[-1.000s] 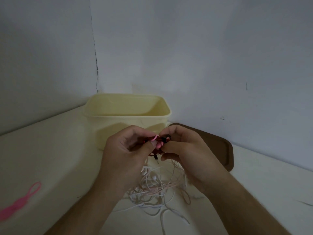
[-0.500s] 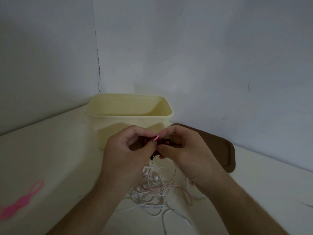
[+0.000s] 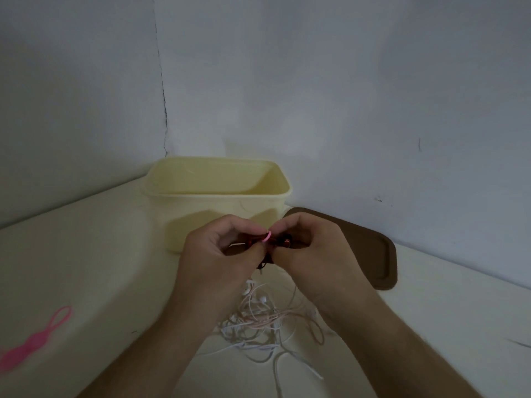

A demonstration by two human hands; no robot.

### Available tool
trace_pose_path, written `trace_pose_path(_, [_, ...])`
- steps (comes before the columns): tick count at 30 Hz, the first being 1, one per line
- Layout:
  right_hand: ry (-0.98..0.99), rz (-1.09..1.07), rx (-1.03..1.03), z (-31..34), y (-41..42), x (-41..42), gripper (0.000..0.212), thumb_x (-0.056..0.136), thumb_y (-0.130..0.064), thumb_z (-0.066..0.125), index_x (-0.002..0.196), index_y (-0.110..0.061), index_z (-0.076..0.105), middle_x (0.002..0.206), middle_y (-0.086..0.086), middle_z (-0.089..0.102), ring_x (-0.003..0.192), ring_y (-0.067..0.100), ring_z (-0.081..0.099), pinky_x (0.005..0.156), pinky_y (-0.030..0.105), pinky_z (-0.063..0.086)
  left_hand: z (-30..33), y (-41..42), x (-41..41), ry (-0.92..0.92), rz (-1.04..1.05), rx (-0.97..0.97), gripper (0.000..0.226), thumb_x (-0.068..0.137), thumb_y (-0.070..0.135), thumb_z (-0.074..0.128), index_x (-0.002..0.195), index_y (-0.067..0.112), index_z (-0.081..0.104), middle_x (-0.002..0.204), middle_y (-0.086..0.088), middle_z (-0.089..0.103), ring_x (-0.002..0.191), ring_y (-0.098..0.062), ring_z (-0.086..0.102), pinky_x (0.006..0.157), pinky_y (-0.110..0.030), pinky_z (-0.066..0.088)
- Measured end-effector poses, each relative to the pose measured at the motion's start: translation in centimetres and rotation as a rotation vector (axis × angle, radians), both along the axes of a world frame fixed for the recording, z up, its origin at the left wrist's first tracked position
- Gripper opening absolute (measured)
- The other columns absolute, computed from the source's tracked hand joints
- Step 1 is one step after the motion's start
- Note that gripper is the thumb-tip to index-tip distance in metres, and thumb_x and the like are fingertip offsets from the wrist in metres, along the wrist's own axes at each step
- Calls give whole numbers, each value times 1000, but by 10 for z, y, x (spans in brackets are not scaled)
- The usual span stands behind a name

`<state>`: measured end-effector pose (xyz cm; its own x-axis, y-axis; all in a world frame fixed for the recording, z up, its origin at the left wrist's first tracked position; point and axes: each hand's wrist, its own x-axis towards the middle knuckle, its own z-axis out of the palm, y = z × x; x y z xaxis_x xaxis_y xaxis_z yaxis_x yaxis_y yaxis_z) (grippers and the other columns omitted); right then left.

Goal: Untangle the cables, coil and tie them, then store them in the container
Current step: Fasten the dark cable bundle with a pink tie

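My left hand (image 3: 221, 259) and my right hand (image 3: 313, 254) meet in front of the cream container (image 3: 201, 214), both pinching a small dark red earphone cable bundle (image 3: 283, 242). A pink tie (image 3: 267, 236) sticks up between my fingertips, wrapped at the bundle. Most of the bundle is hidden by my fingers. Below my hands a tangle of white and pale pink cables (image 3: 264, 326) lies on the table.
A brown lid (image 3: 373, 254) lies flat to the right of the container, against the wall. Another pink tie (image 3: 37, 337) lies on the table at the far left. Walls close in behind and to the left.
Both hands have stayed together at the bundle, with only small finger shifts around the pink tie. The cables on the table have not moved.
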<state>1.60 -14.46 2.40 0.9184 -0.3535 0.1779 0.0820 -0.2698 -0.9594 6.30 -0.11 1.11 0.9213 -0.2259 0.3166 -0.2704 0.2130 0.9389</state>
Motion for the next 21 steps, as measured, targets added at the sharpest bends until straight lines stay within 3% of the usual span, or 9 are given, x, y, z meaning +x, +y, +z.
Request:
trace_pose_path(5, [9, -72, -97, -3, 4, 1, 24, 85, 1, 79, 91, -22, 76, 87, -3, 79, 85, 14, 78, 83, 40, 67, 1, 0, -1, -5, 15, 12, 24, 82, -19, 73, 87, 4, 76, 79, -7, 80, 71, -17, 77, 66, -22, 59])
trace_pose_path(10, [39, -52, -42, -3, 3, 2, 18, 87, -1, 81, 93, -18, 75, 88, 2, 80, 85, 18, 80, 83, 40, 67, 0, 1, 2, 23, 51, 18, 28, 82, -13, 77, 83, 15, 80, 80, -8, 80, 78, -26, 78, 72, -39, 64])
trace_pose_path(15, [56, -86, 16, 0, 4, 0, 22, 85, -5, 87, 97, -15, 71, 88, 5, 81, 78, 19, 81, 81, 45, 68, -1, 3, 5, 92, 28, 16, 24, 81, -8, 80, 84, 15, 81, 82, -8, 80, 80, -20, 77, 69, -22, 59])
trace_pose_path(21, [53, -104, 27, 4, 6, -2, 21, 87, -3, 85, 97, -14, 70, 85, 6, 81, 75, 20, 81, 79, 48, 68, -1, 3, 7, 147, -3, -9, 21, 81, -6, 80, 86, 14, 81, 86, -10, 80, 82, -20, 77, 73, -24, 58])
